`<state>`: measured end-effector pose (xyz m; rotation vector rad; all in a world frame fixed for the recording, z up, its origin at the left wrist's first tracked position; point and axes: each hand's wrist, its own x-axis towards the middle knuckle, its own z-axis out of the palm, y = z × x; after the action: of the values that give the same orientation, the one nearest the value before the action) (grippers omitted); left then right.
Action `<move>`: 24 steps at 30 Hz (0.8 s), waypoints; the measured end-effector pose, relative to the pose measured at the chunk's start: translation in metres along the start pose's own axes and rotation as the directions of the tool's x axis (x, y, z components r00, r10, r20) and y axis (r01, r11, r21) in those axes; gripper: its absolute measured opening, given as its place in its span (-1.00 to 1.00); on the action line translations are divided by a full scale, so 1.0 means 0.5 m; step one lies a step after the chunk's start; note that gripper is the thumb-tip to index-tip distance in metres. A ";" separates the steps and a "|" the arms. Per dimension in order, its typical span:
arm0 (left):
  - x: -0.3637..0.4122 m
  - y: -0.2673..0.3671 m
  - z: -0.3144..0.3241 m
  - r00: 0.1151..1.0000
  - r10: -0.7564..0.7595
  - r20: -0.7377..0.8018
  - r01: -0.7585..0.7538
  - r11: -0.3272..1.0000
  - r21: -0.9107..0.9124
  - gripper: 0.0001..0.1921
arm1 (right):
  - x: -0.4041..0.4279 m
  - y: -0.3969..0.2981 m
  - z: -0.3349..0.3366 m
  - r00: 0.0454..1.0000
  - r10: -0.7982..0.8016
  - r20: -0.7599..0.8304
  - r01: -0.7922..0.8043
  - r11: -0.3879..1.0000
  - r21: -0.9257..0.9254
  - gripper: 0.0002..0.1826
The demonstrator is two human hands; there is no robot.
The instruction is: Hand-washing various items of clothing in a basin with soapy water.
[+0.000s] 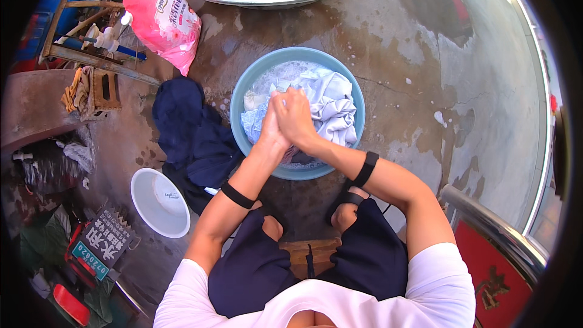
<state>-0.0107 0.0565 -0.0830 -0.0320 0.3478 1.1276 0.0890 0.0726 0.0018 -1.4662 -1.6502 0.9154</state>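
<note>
Both hands meet over a round blue plastic basin (237,100) of sudsy water. My left hand (272,123) presses against my right hand (294,114), whose fingers are curled. Pale cloth (278,85) shows just past the fingertips, but I cannot tell whether the hands grip it. To their right a bunched light-grey garment (334,105) rises out of the water. A light-blue patterned cloth (252,120) lies to their left, and darker cloth (300,157) is partly hidden beneath the wrists. White foam (284,72) floats at the basin's far side.
Navy clothing (191,132) lies on the wet concrete floor left of the basin, beside a white plastic bowl (157,205). A pink detergent bag (161,18) stands farther back. Beyond is a large metal tub (273,1) of clothes. A metal rail (496,228) is at right.
</note>
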 end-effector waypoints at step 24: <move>-0.008 -0.104 0.170 0.852 0.071 -0.519 -0.036 0.996 0.078 -0.63 | 0.037 0.075 -0.052 0.993 0.035 -0.109 -0.042 0.997 -0.068 -0.55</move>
<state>0.0559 0.0472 -0.0092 -0.2779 0.8790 1.1514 0.1280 0.0954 -0.0177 -1.5723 -1.5947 0.7920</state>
